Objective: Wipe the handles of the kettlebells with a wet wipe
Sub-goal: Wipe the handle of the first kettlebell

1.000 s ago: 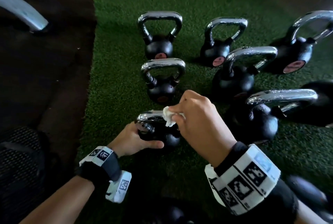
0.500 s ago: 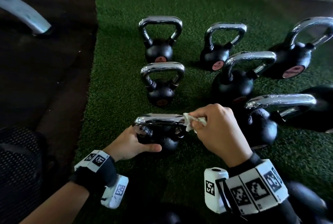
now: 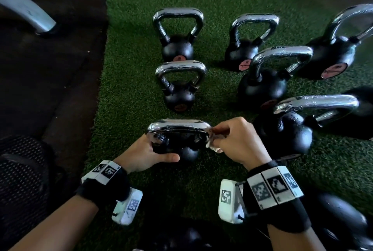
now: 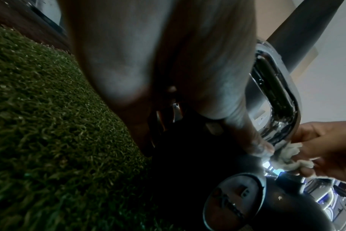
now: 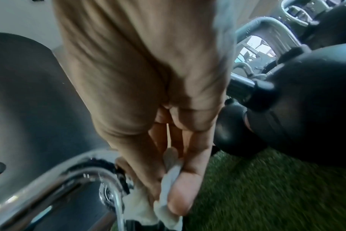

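Note:
A small black kettlebell (image 3: 186, 152) with a chrome handle (image 3: 177, 126) stands nearest me on the green turf. My left hand (image 3: 145, 153) grips its body from the left, thumb across the front. My right hand (image 3: 236, 141) pinches a crumpled white wet wipe (image 3: 213, 145) against the handle's right corner. In the left wrist view the wipe (image 4: 290, 156) sits at the lower bend of the handle (image 4: 275, 96). The right wrist view shows the wipe (image 5: 168, 201) between thumb and fingers beside the wet chrome handle (image 5: 109, 184).
Several more black kettlebells with chrome handles stand on the turf (image 3: 131, 69): two behind (image 3: 177, 48) (image 3: 177, 97) and larger ones to the right (image 3: 262, 87) (image 3: 286, 135). Dark rubber flooring (image 3: 50, 69) lies left, with a grey metal bar (image 3: 26, 12).
My right hand has slid the wipe from the middle of the handle's top to its right corner and down that side. The left hand keeps its hold on the kettlebell.

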